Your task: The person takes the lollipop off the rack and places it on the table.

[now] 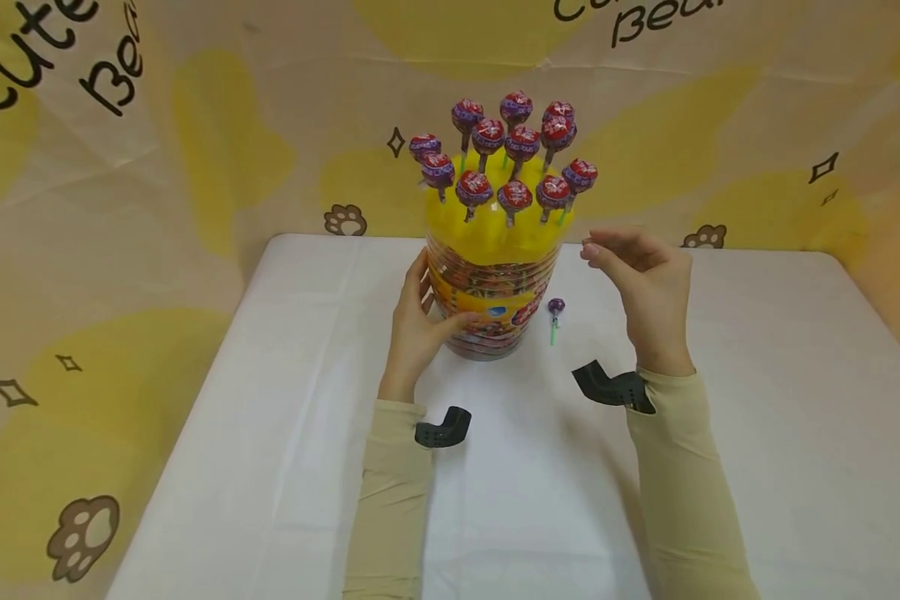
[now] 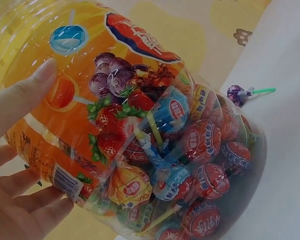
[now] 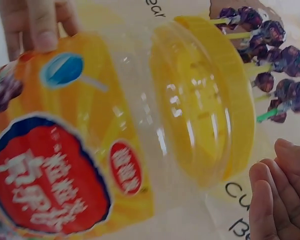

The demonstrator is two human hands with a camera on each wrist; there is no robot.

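A clear plastic candy jar [image 1: 487, 287] with a yellow lid [image 1: 495, 242] stands on the table. Lollipops [image 1: 522, 142] in purple-and-red wrappers stick up from the lid in rings. My left hand [image 1: 416, 329] grips the jar's left side, thumb across the front and fingers round the far side; the left wrist view shows the thumb [image 2: 25, 95] on the orange label. To the right of the lid, my right hand [image 1: 648, 287] is raised with loosely bent fingers, and nothing shows in them. In the right wrist view those fingers [image 3: 277, 200] are apart from the lollipops.
One lollipop with a green stick [image 1: 556, 308] lies on the white table [image 1: 307, 350] just right of the jar. More wrapped lollipops [image 2: 195, 175] fill the jar's lower part. A printed cloth backdrop [image 1: 270, 125] hangs behind and beside the table.
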